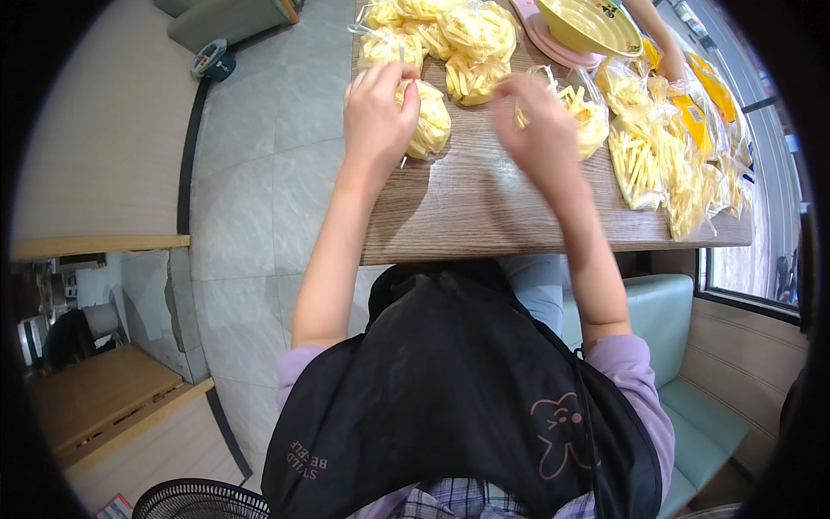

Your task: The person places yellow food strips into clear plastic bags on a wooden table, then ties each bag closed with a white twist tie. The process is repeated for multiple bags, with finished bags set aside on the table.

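My left hand (pixel 379 110) curls around the left side of a clear plastic bag of pale yellow raw-cut French fries (pixel 432 123) on the table, its thumb against the bag. Blurred by motion, my right hand (pixel 541 133) is above the tabletop, in front of another clear bag of fries (pixel 587 120). That bag's top looks loose and raised, and my hand hides its left part. Whether my right fingers hold anything is not clear.
Several filled fry bags (pixel 480 32) crowd the wooden table's (pixel 454 214) far left. More fry bags, some with yellow packaging (pixel 692 120), lie at the right. Beyond are a yellow bowl (pixel 593 26) on pink dishes (pixel 551 39) and another person's arm (pixel 661 39).
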Demonstrator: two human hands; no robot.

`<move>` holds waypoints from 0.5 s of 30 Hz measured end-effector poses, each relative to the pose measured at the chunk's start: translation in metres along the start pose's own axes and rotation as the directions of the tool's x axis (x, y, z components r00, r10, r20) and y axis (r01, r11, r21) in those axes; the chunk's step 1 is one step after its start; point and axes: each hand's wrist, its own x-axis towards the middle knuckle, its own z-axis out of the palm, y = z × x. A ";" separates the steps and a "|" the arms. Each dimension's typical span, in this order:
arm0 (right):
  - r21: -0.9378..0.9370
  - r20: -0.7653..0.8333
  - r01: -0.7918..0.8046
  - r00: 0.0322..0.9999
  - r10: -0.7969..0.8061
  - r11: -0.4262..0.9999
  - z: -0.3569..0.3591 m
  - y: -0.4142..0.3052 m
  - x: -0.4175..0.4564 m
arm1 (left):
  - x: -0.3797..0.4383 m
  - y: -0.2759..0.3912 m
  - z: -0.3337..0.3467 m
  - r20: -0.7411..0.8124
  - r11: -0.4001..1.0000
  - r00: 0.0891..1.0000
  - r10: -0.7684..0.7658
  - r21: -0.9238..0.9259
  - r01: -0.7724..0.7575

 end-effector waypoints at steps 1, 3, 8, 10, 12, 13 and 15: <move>-0.041 -0.108 -0.089 0.991 0.084 0.995 -0.012 0.017 0.005 | -0.009 0.004 -0.005 0.008 0.999 1.000 -0.022 -0.041 0.022; -0.291 -0.172 -0.210 0.971 0.165 0.934 -0.034 0.065 0.016 | -0.023 0.012 -0.010 0.038 0.989 0.998 -0.059 -0.136 0.064; -0.430 -0.054 -0.340 0.934 0.353 0.836 -0.031 0.144 0.014 | -0.037 0.043 0.010 0.118 0.956 0.991 -0.065 -0.277 0.096; -0.286 0.010 -0.400 0.908 0.420 0.871 -0.030 0.136 0.013 | -0.033 0.052 0.034 0.119 0.939 0.992 -0.032 -0.336 0.071; -0.127 -0.005 -0.385 0.922 0.388 0.914 -0.038 0.119 0.009 | -0.021 0.065 0.061 0.127 0.958 0.988 -0.082 -0.264 0.113; -0.044 -0.010 -0.371 0.929 0.371 0.928 -0.041 0.109 0.006 | -0.015 0.070 0.074 0.130 0.965 0.985 -0.111 -0.223 0.138; 0.097 -0.096 -0.298 0.947 0.307 0.950 -0.047 0.088 -0.001 | 0.000 0.072 0.106 0.221 0.928 0.960 -0.175 -0.289 0.236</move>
